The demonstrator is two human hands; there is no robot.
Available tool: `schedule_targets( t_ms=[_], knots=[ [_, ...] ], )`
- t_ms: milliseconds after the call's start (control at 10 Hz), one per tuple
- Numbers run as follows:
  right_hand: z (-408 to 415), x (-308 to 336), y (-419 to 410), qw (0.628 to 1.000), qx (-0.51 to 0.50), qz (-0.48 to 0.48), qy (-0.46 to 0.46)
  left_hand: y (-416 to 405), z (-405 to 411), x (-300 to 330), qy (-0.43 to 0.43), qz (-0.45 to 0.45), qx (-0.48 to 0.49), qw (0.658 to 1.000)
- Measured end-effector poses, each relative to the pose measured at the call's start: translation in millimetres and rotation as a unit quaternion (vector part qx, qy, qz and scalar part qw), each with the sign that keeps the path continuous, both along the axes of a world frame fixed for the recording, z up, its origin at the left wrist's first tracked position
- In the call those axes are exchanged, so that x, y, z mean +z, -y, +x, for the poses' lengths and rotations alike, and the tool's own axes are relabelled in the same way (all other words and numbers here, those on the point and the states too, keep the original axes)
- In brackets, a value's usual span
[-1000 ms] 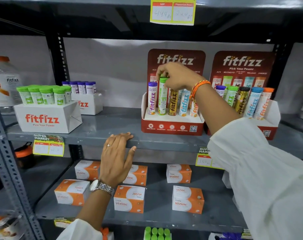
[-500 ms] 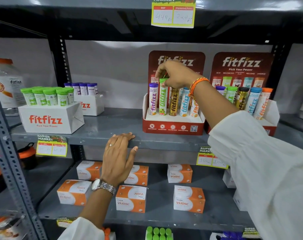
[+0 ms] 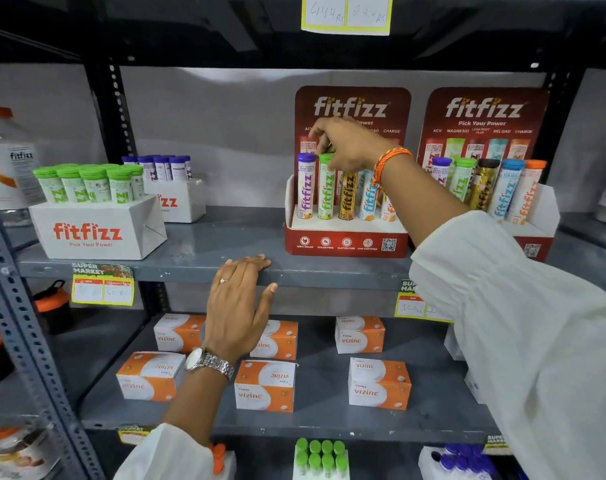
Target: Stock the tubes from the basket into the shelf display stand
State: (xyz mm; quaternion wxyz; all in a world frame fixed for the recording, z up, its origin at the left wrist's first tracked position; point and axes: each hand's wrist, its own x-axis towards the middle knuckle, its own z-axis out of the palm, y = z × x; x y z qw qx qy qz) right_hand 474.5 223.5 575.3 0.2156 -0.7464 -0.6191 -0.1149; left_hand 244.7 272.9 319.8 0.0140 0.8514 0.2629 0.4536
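The red fitfizz display stand sits on the middle shelf and holds a front row of upright tubes. From the left these are a purple-capped tube, a green-capped tube, a gold tube and a blue one partly behind my wrist. My right hand reaches in from the right, its fingertips pinched on the green tube's cap. My left hand lies flat on the shelf's front edge, fingers apart, holding nothing. No basket is in view.
A second red stand full of tubes stands right beside the first. A white fitfizz box with green-capped tubes sits at the left, another box behind it. Orange vizinc boxes lie on the shelf below.
The green-capped tube has sunk under my right hand until its cap is level with the purple one. My left hand has stayed on the shelf edge.
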Motion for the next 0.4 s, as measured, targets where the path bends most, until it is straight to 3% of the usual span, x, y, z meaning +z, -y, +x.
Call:
schedule_targets(
  t_ms=[100, 200, 300, 400],
  knots=[
    [-5.0, -1.2, 7.6, 1.0, 0.001, -0.012, -0.014, -0.6, -0.2, 0.6, -0.005, 0.002, 0.003, 1.0],
    [-16.5, -0.9, 35.2, 0.997, 0.013, 0.053, -0.062, 1.9, -0.1, 2.9, -0.013, 0.007, 0.01, 1.0],
    [-29.3, -15.0, 95.5, 0.965, 0.044, 0.232, -0.116, 6.2, 5.0, 2.7, 0.007, 0.015, 0.022, 1.0],
    [-44.9, -45.7, 174.7, 0.901, 0.062, 0.412, -0.124, 15.8, 14.2, 9.1, 0.079, -0.026, 0.06, 0.995]
  ],
)
